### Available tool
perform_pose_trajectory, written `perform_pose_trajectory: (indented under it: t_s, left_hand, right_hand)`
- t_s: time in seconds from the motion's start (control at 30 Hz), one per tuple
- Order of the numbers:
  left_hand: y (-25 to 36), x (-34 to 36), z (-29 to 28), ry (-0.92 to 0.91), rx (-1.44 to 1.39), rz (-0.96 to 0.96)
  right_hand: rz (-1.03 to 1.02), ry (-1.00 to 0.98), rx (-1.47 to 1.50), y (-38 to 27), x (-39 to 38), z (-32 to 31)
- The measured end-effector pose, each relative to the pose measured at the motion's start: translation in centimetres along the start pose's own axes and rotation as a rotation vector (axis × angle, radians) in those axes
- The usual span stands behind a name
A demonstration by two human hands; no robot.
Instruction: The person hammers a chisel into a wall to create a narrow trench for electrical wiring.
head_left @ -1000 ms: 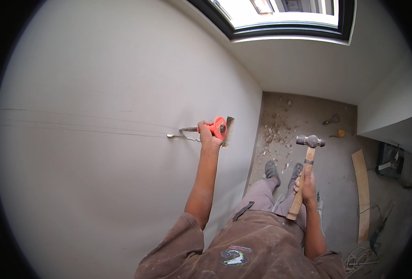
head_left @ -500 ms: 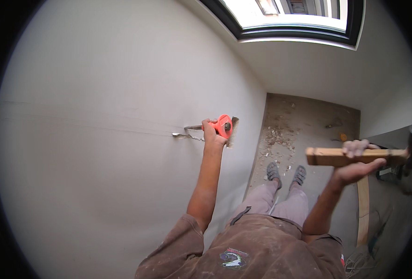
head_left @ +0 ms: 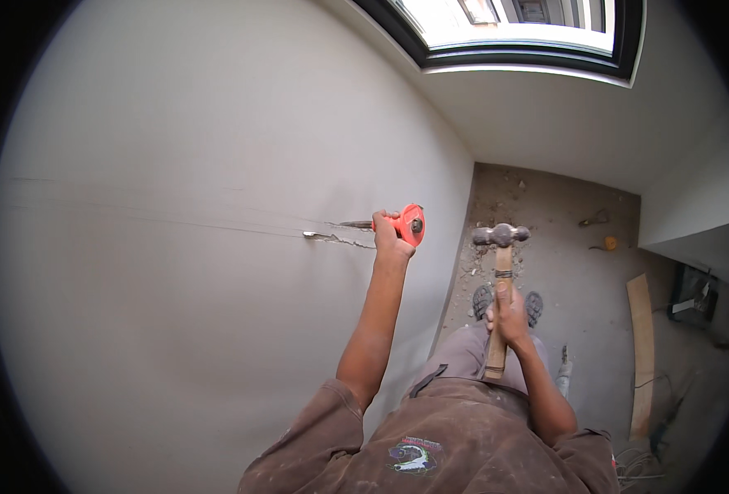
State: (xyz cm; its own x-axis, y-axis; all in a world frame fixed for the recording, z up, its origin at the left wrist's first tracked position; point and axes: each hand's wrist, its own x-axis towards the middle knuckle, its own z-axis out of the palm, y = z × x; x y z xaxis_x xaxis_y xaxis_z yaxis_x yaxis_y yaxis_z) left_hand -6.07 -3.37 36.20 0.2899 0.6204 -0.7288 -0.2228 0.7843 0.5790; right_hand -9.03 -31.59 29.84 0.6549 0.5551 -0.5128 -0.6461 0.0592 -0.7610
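Note:
My left hand (head_left: 389, 234) is wrapped round a chisel (head_left: 356, 224) with an orange hand guard (head_left: 413, 226). The chisel's metal blade points left along the wall (head_left: 175, 329), its tip at a thin scored line. Just below the blade, a ragged chipped groove (head_left: 331, 239) shows pale broken plaster. In front of my legs, my right hand (head_left: 507, 317) grips the wooden handle of a hammer (head_left: 503, 236). The steel head is uppermost, some distance to the right of the chisel's struck end.
Broken plaster bits (head_left: 470, 267) lie on the floor along the wall's foot. A wooden board (head_left: 640, 354) stretches along the right, with a dark box-like object (head_left: 694, 295) beyond it. An orange round thing (head_left: 610, 244) sits on the floor. A dark-framed window (head_left: 521, 56) is above.
The hammer has swung from the far right toward the chisel, turning from sideways to head up. My left hand and the chisel have shifted slightly right.

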Motion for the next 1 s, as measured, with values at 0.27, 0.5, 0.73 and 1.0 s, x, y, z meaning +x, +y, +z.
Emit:
perform_pose_trajectory:
  t_s: [0.27, 0.5, 0.73, 1.0]
  left_hand:
    - [2.1, 1.5, -0.5, -0.013, 0.11, 0.071]
    - [4.0, 3.2, -1.6, 0.039, 0.065, 0.087]
    - [4.4, 3.0, -1.3, -0.038, 0.066, 0.089]
    - [3.5, -0.1, -0.3, 0.002, 0.025, 0.07]
  right_hand:
    - [-0.014, 0.119, 0.074, 0.4, -1.4, -3.4]
    - [-0.033, 0.165, 0.181, 0.4, -3.1, -2.7]
    - [-0.194, 0.209, 0.186, -6.0, -4.4, -3.9]
    - [-0.485, 0.401, 0.326, -15.2, -7.3, -6.6]
